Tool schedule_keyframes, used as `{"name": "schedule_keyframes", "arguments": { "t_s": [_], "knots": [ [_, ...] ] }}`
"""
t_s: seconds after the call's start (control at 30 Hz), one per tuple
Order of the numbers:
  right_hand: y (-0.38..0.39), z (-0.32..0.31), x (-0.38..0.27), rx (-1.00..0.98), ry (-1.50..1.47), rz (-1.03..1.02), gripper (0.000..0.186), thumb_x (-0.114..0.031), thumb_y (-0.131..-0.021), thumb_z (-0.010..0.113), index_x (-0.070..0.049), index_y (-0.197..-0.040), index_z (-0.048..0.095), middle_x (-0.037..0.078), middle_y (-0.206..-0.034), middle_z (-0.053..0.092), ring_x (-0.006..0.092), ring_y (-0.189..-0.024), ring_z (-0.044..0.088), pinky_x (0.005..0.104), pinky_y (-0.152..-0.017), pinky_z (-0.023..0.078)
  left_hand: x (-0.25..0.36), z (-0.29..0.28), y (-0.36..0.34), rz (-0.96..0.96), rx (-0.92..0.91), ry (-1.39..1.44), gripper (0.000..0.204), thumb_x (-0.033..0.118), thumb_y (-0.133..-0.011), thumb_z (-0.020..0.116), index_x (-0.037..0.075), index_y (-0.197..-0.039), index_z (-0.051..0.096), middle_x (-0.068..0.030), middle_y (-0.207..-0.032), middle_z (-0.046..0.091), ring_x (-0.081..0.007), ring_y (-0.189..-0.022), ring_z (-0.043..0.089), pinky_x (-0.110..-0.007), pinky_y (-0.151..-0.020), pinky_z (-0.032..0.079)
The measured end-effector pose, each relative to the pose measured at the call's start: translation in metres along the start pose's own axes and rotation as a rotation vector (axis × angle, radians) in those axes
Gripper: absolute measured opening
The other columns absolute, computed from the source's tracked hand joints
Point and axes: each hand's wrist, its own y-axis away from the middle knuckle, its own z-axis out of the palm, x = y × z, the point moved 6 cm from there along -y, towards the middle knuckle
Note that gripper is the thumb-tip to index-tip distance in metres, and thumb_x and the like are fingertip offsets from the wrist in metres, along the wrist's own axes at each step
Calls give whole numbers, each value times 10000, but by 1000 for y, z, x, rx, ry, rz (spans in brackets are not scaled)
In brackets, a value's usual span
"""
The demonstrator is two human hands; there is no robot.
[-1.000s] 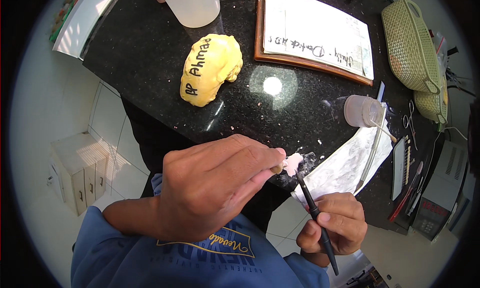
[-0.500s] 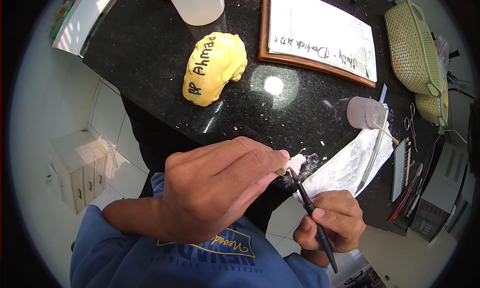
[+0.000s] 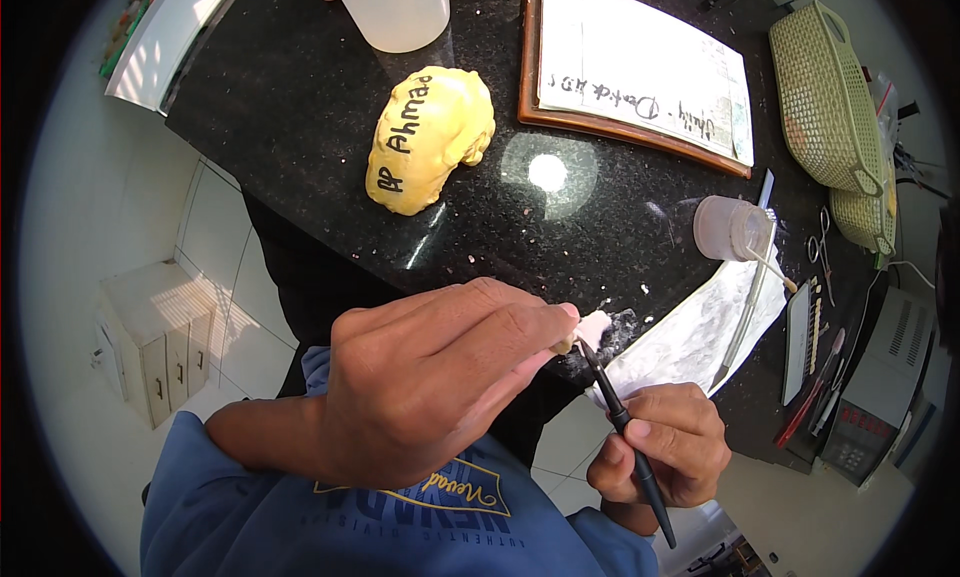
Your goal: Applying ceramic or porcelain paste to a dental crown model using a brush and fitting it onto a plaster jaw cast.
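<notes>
Black table (image 3: 300,127) spans the work area. Left hand (image 3: 430,377) pinches a small piece (image 3: 564,347) near the table's edge; right hand (image 3: 675,442) grips a tool (image 3: 620,417), its tip beside the piece. Beyond lie a white sheet (image 3: 680,332), a jar (image 3: 718,227), a yellow lump (image 3: 435,142) and a basket (image 3: 825,102).

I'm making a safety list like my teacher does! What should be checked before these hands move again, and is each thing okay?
1. Left hand pinching the small yellowish piece: ok.
2. Right hand gripping the black pen-shaped tool: ok.
3. Tool tip touching the yellowish piece: cannot tell; they're too close together.
4. Black speckled worktop free of crumbs: not ok; pale crumbs lie on it.
5. Yellow lumpy mould apart from both hands: ok.
</notes>
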Motion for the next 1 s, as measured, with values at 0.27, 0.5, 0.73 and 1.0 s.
{"name": "schedule_keyframes", "arguments": {
  "t_s": [0.27, 0.5, 0.73, 1.0],
  "knots": [
    [-1, 0, 1, 43, 2, 14, 247, -22, -689, 783, -23, -857, 603, 101, -695, 621, 177, -549, 616, 266, -480, 517, 0, 0, 1, 4, 9, -2, 291, -111, -607, 750, -16, -876, 692, -126, -756, 689, -213, -659, 692, -256, -556, 540],
    [-2, -1, 1, 23, -5, 23, 250, -22, -681, 786, -25, -849, 601, 98, -686, 623, 177, -550, 619, 266, -483, 517, 0, 0, 0, 1, 7, -4, 288, -112, -607, 750, -17, -873, 692, -127, -760, 690, -217, -661, 694, -257, -556, 541],
    [-2, 0, -1, 26, -12, 35, 251, -23, -682, 786, -27, -850, 600, 98, -685, 624, 178, -550, 621, 267, -486, 517, 1, 0, 2, 2, -5, -3, 294, -115, -609, 749, -19, -881, 691, -133, -769, 691, -220, -670, 695, -260, -563, 545],
    [23, -34, -8, 397, -37, -81, 307, -248, -918, 613, -64, -1113, 464, 189, -894, 605, 230, -651, 613, 283, -556, 540, 2, 1, -3, -10, -90, 39, 271, -131, -638, 730, -27, -882, 679, -145, -809, 693, -213, -705, 695, -258, -606, 550]
  ]
}}
